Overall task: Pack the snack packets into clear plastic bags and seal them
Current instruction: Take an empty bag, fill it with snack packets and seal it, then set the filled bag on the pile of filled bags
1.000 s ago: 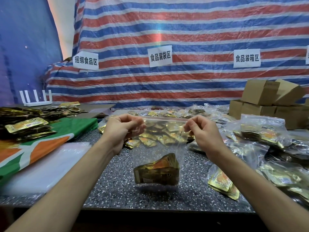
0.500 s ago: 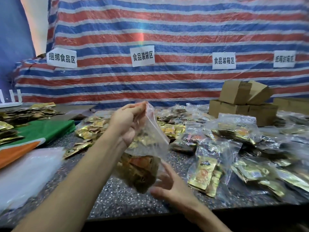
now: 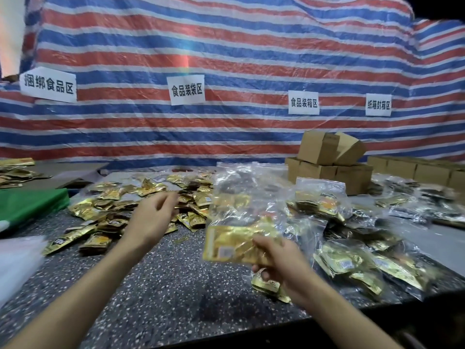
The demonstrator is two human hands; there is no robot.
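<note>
Packets (image 3: 234, 245) sit in the clear bag (image 3: 241, 197) that the right hand (image 3: 279, 263) grips; the left hand (image 3: 151, 220) is loose and empty. Next, probably: lay it with the packed bags (image 3: 352, 255).

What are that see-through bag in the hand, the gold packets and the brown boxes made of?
The bag looks like thin clear plastic film: glossy, crinkled, contents showing through. The gold packets seem metallised foil, judging by their mirror-like glints, though foil-look plastic is possible. The boxes look like matte brown cardboard with folded flaps.
</note>
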